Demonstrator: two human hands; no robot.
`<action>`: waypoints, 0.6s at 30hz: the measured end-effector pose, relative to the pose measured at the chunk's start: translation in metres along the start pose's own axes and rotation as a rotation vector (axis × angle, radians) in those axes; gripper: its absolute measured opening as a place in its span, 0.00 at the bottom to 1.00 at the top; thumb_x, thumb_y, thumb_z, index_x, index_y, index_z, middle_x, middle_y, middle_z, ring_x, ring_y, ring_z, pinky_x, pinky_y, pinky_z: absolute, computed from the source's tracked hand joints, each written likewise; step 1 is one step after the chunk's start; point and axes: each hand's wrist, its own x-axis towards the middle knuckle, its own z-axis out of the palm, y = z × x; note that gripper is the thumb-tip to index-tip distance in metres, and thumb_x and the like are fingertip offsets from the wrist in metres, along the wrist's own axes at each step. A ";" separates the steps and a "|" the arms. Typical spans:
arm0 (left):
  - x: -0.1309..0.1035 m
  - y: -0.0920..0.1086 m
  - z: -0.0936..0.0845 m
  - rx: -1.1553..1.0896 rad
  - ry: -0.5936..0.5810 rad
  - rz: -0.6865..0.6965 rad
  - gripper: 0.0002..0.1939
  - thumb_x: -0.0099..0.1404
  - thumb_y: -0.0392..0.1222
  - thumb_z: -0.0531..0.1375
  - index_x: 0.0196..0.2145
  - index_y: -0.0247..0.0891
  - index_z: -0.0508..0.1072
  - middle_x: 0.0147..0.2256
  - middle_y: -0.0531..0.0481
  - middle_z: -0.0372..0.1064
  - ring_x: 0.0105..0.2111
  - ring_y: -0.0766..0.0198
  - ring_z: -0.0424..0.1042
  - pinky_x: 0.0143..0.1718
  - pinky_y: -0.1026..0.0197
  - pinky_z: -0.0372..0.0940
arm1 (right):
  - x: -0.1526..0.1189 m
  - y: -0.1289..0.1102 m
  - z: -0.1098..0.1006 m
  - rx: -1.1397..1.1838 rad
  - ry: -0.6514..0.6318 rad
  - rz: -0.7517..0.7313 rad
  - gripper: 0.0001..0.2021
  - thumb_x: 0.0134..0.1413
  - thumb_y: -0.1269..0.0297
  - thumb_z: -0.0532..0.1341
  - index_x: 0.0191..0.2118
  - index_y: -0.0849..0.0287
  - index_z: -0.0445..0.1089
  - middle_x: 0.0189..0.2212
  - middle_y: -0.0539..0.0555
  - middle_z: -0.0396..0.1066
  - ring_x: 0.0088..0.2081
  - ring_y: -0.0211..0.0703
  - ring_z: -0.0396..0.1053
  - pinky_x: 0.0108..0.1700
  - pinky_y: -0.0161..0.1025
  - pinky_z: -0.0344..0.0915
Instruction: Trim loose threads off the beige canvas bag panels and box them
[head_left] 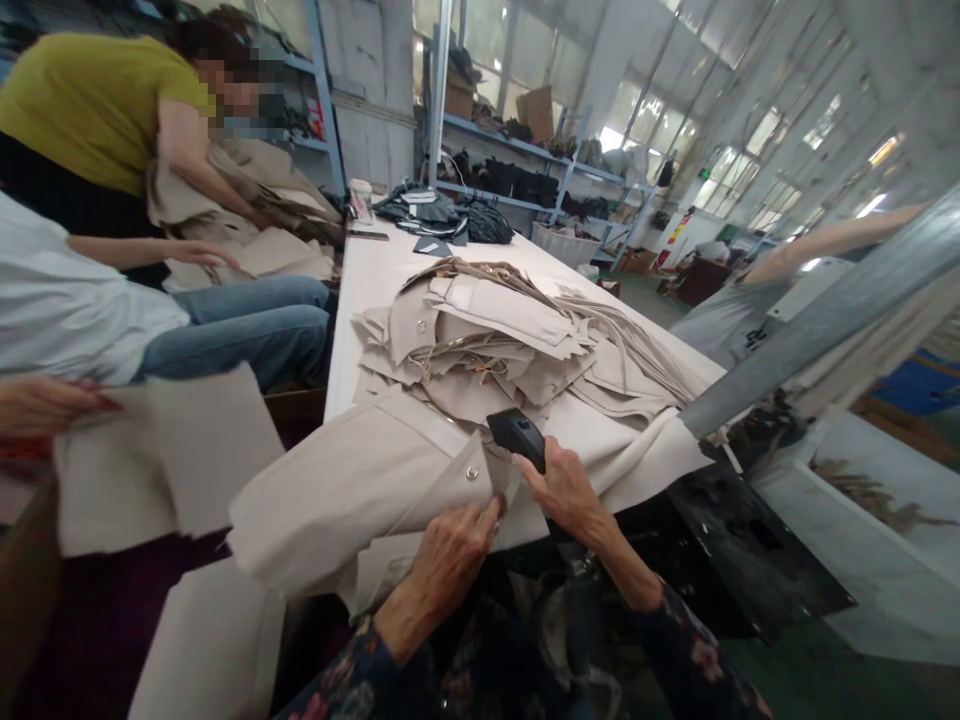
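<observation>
My left hand [454, 550] is closed on the near edge of a beige fabric piece [352, 470], its fingers just below a metal eyelet [472, 473]. That piece lies over the table's front edge and hangs down to the left. In my right hand [570, 495] is a black hand-held tool [517, 436] with a broad, blunt head, raised just right of the eyelet corner. Whether the tool touches the cloth I cannot tell. Just beyond it sits a heap of beige fabric pieces [495, 310], with loose threads among them.
The white table [349, 350] carries dark folded items [427, 210] at its far end. A slanting metal pole [817, 320] stands at right. Co-workers sit and bend at left, one hand [52, 402] holding beige cloth [172, 455]. At right is a white bin [870, 530].
</observation>
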 end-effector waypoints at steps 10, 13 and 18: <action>-0.013 -0.012 0.019 -0.233 0.215 0.005 0.10 0.66 0.33 0.48 0.38 0.34 0.69 0.29 0.46 0.65 0.31 0.62 0.67 0.35 0.60 0.65 | -0.050 -0.001 -0.016 -0.016 -0.198 -0.031 0.11 0.58 0.59 0.53 0.36 0.62 0.63 0.26 0.56 0.69 0.29 0.45 0.67 0.32 0.36 0.59; -0.014 -0.010 0.025 -0.233 0.221 0.007 0.10 0.65 0.32 0.48 0.30 0.35 0.68 0.27 0.47 0.64 0.28 0.63 0.65 0.32 0.60 0.64 | -0.051 -0.005 0.001 -0.059 -0.225 -0.088 0.12 0.58 0.58 0.54 0.37 0.64 0.64 0.27 0.58 0.70 0.29 0.45 0.68 0.32 0.36 0.60; -0.016 -0.008 0.020 -0.182 0.344 -0.015 0.10 0.64 0.31 0.48 0.36 0.36 0.68 0.28 0.47 0.66 0.30 0.63 0.67 0.33 0.61 0.64 | -0.023 -0.013 0.022 -0.068 -0.159 -0.100 0.14 0.58 0.55 0.53 0.39 0.64 0.62 0.27 0.59 0.70 0.32 0.47 0.69 0.32 0.36 0.59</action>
